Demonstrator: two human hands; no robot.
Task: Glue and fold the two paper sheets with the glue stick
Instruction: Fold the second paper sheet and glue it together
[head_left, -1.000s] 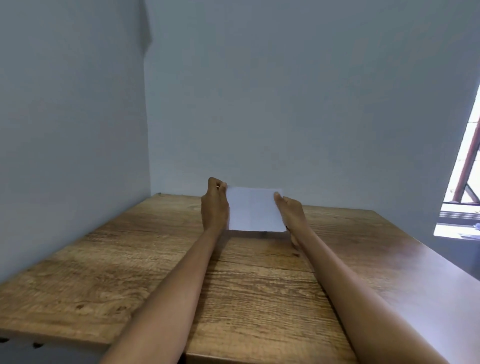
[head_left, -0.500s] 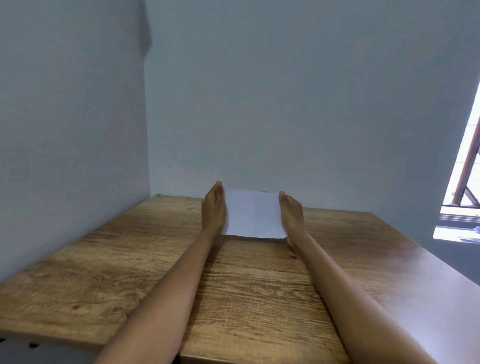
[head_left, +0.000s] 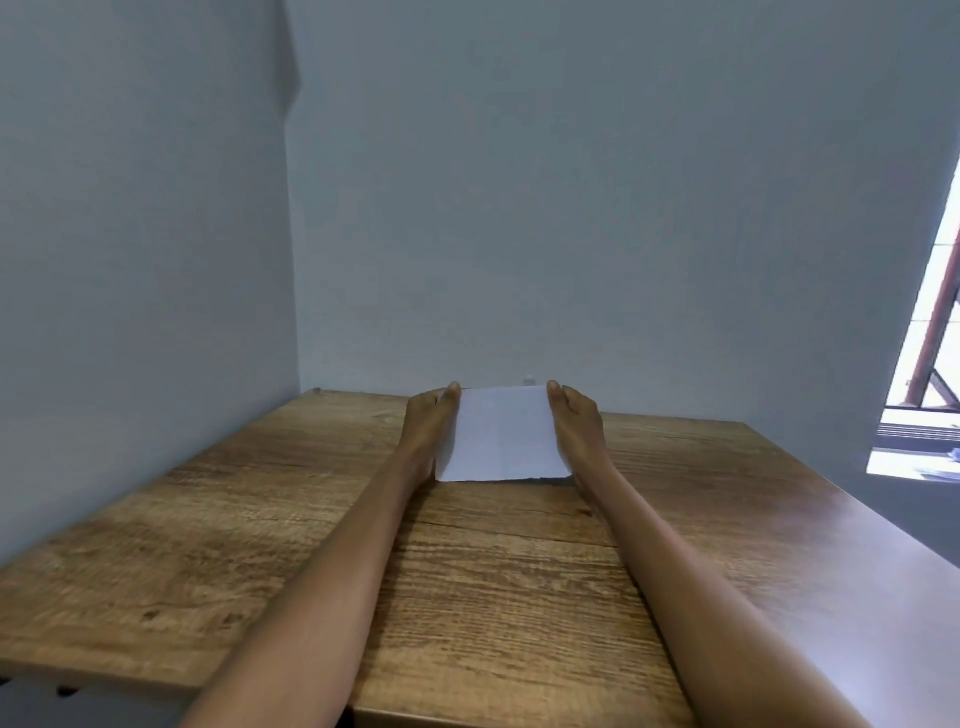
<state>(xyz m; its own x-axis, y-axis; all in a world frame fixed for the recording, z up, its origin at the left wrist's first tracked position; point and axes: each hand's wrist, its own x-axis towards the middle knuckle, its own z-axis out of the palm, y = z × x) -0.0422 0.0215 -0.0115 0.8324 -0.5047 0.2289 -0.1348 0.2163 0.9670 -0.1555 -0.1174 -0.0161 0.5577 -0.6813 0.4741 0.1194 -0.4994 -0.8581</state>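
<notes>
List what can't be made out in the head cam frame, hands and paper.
- Head view: fingertips of left hand and right hand under or beside the paper; hand backs hide which.
- One sheet or two stacked: cannot tell, edges too fine.
- Glue stick: not identifiable; a tiny pale object behind the paper is too small.
- Table near edge: cut by frame bottom.

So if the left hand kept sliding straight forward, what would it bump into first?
Probably the grey wall behind the table. The left hand points along the paper toward it, with nothing visible between, though depth is unclear.
</notes>
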